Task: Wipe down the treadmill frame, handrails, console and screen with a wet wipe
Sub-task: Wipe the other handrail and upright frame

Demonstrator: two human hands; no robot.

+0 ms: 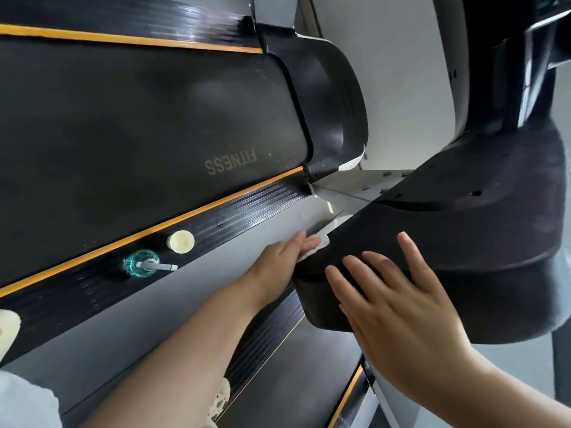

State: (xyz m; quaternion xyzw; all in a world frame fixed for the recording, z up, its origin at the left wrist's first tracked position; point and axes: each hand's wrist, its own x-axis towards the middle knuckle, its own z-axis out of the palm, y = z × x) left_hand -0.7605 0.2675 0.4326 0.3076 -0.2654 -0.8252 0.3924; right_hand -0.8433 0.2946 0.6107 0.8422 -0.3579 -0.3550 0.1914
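Pump bottle (142, 263) and capped jar (181, 241) stand on the side rail, left hand (278, 257) presses wet wipe (313, 247) against motor cover (463, 242) edge with near-straight fingers, right hand (398, 307) flat, empty on cover; a backward sweep could topple the bottle.

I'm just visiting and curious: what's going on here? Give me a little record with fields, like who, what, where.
who: a person, seen from their own head camera
left hand: presses a white wet wipe against the edge of a black treadmill cover
right hand: open, fingers spread flat on the same cover
nearby: a blue pump bottle and a cream-lidded container standing on the side rail
belt: black, printed FITNESS
stage: wiping under way
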